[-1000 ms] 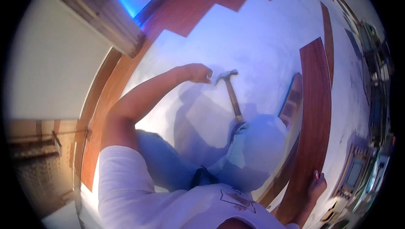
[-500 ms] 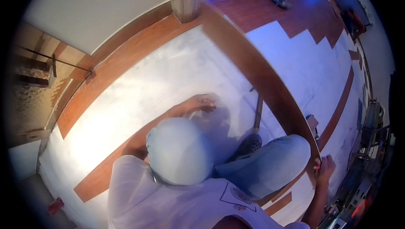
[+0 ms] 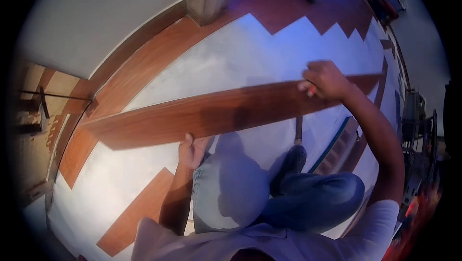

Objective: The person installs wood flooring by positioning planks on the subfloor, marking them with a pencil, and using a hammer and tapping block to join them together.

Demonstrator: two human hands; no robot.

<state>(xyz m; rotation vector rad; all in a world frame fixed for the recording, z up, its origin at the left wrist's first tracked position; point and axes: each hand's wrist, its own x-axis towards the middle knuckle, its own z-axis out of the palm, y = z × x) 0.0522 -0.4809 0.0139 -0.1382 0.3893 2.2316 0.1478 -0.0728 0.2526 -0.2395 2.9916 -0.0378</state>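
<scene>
A long reddish-brown wood floor plank (image 3: 163,122) spans the middle of the view, its left end over the board strip along the wall. My left hand (image 3: 191,151) grips its lower edge near the left half, thumb against the face and the other fingers partly hidden. Above the plank's right part is my right hand (image 3: 327,80), closed in a fist around a small red-tipped thing. What that thing is I cannot make out, nor whether this hand touches the plank. My bent knee (image 3: 231,189) is just below the plank.
Laid planks (image 3: 115,95) run along the left wall, and more laid flooring (image 3: 269,1) ends in a stepped edge at the back. A hammer-like tool handle (image 3: 299,128) lies beyond my shoe (image 3: 291,162). Another plank (image 3: 137,213) lies at lower left. Cluttered equipment (image 3: 418,136) stands at right.
The plank has swung from running toward the back to lying crosswise before me. My right hand has risen from the lower right to above it. My left hand now grips its edge.
</scene>
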